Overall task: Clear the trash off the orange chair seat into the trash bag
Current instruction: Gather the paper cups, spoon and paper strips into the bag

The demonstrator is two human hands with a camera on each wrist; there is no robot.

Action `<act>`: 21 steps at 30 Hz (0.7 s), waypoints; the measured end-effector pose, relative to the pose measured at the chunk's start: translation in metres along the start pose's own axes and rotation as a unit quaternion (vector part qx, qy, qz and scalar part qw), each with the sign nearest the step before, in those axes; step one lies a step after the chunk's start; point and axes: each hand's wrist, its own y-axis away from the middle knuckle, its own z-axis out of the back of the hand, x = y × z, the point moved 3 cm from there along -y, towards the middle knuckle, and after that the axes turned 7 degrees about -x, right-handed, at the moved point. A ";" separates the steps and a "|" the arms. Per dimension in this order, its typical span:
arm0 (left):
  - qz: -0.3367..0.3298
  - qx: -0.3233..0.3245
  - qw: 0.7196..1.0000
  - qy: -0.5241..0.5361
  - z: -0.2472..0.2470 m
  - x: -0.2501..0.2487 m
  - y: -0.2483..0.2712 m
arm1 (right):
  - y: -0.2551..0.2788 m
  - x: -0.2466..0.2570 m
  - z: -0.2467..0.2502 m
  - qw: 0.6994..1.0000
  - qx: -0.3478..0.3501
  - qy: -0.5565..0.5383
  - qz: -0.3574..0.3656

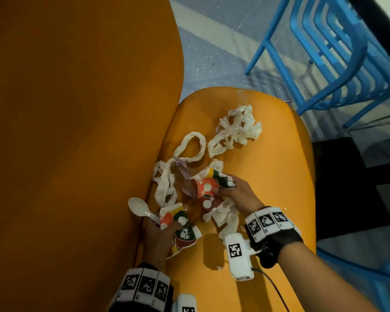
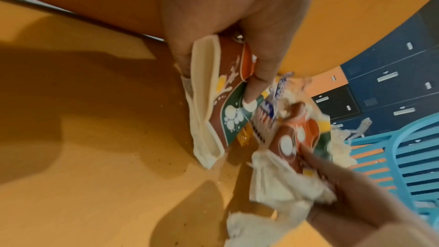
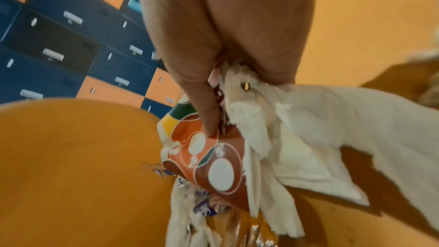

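Trash lies scattered on the orange chair seat [image 1: 268,176]. My left hand [image 1: 160,239] grips a flattened paper cup [image 1: 182,230] printed red, green and white, together with the handle of a white plastic spoon [image 1: 140,209]; the left wrist view shows thumb and fingers pinching that cup [image 2: 221,100]. My right hand [image 1: 236,192] grips a second crushed paper cup [image 1: 206,190] bunched with white tissue [image 1: 225,218]; in the right wrist view fingers [image 3: 204,112] press on the cup [image 3: 206,159] and tissue [image 3: 320,129]. Twisted tissue strips [image 1: 189,149] and a tissue wad [image 1: 236,127] lie farther up the seat. No trash bag is in view.
The chair's orange back [image 1: 77,120] rises along the left. A crinkled plastic wrapper [image 1: 182,174] lies among the tissue strips. A blue slatted chair [image 1: 347,55] stands on the grey floor to the upper right. Blue and orange lockers [image 3: 71,35] line the background.
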 end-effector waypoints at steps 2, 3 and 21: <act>-0.008 0.026 1.000 -0.001 0.001 -0.004 0.012 | 0.011 -0.005 0.024 0.997 -0.036 -0.069 -0.010; -0.014 0.041 0.999 -0.006 0.001 -0.007 0.019 | 0.020 -0.005 0.035 0.994 -0.046 -0.101 -0.016; -0.063 0.271 0.935 -0.221 -0.007 -0.029 0.106 | 0.121 -0.051 0.114 0.962 -0.111 -0.245 -0.050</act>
